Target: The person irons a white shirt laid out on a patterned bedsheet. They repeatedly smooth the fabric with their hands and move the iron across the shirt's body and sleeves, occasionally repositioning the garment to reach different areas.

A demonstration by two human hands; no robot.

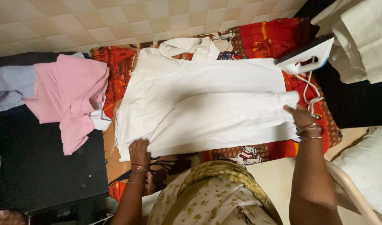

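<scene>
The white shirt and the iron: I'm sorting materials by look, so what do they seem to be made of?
The white shirt looks like thin woven cloth, cotton or a blend, matte: it lies flat with soft creases and folds under the left hand and right hand. The iron seems to have a white hard plastic shell, smooth with a slight sheen; its soleplate is not in view.

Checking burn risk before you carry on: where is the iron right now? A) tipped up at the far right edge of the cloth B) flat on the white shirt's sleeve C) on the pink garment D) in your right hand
A: the iron stands tipped up beside the white shirt, clear of both the right hand and the left hand, which rest on the shirt.
</scene>
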